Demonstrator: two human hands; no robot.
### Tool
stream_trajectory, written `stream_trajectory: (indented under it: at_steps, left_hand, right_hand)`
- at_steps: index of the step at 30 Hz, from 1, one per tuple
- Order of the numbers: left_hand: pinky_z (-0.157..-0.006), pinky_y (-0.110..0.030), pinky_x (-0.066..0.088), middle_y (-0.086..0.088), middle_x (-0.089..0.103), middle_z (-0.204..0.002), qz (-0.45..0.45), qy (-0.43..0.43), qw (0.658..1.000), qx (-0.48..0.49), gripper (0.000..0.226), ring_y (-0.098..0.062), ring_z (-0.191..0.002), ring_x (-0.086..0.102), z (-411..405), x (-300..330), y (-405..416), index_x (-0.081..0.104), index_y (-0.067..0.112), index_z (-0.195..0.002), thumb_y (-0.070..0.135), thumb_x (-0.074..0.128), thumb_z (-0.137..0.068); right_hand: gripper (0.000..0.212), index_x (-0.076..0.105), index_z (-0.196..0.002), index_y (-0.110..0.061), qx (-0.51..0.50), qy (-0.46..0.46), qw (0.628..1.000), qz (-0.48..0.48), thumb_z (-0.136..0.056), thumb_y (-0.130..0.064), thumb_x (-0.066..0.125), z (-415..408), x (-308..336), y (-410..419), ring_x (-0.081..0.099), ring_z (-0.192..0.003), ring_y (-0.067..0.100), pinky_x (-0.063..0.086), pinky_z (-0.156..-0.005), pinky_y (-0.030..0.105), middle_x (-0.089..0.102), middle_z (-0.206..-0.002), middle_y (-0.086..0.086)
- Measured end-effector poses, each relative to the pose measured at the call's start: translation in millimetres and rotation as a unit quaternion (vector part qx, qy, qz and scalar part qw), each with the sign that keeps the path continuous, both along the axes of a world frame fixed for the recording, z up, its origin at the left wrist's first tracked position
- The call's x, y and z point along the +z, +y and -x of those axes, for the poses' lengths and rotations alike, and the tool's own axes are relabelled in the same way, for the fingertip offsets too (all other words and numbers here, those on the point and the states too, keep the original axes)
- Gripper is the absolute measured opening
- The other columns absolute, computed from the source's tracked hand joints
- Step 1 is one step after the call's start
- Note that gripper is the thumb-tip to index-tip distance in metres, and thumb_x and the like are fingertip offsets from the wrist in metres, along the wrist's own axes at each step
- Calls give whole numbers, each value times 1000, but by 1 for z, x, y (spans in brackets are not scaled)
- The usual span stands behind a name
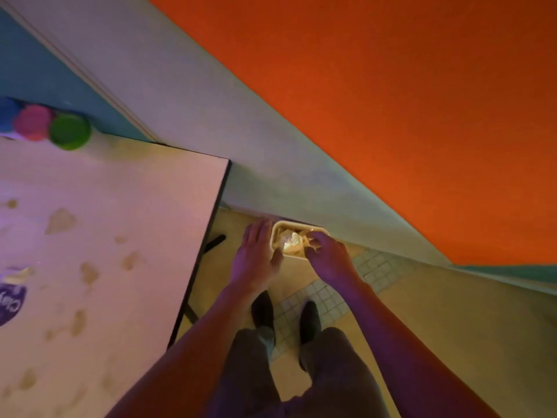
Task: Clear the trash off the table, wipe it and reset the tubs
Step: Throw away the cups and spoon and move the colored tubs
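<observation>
Head view: a person stood beside the pale laminate table (126, 206) with both hands down over a small cream rectangular bin (301, 233) on the floor by the wall.
Step in hand: by my reading, dropping table trash into the bin.
Right hand (328, 254): fingers curled down into the bin onto crumpled pale paper scraps (291, 241); whether it pinched them or had let go could not be told.
Left hand (256, 254): fingers fairly straight, lying against the bin's left rim, holding nothing that showed.
Doing it well: steady the rim with the left hand, release the scraps low inside the walls so nothing light drifts onto the tiled floor (325, 294).
Trash left: a crumpled pale scrap (18, 274) and a purple round printed lid or label (12, 306) lay near the table's left edge.
Tubs: three round plastic tubs with blue, pink and green lids (70, 131) stood touching in a row at the far table edge.
Table surface: smooth and matte, dark-edged, blotched with tan dried smears (60, 220), so wiping was not yet done.
Bin: thin-walled, rounded corners, already holding paper.
</observation>
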State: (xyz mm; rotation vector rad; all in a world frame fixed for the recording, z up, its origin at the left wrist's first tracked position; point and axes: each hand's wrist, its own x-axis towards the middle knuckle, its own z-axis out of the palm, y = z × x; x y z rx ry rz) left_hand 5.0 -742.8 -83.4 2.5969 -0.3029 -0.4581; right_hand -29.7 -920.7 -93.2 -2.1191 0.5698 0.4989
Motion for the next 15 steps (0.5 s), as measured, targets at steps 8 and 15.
stream_trajectory:
  at_steps: [8, 15]
  left_hand:
    - [-110, -45, 43, -5, 28, -161, 16, -35, 995, 90, 73, -25, -146, 31, 33, 67, 34, 27, 15, -156, 30, 64, -94]
    - [-107, -45, 45, -1, 28, -162, 23, -67, 984, 162, 69, -24, -145, 31, 63, 99, 70, 32, 18, -154, 31, 63, -95]
  right_hand:
    - [38, 64, -126, -20, 70, -64, 995, -19, -88, -17, 66, -1, 79, 18, 63, -114, 22, 45, -95, 26, 68, -123, 3]
    - [46, 58, -136, -16, 146, -104, 984, -8, -91, -24, 65, -8, 115, 47, 61, -118, 28, 48, -101, 42, 63, -133, 8]
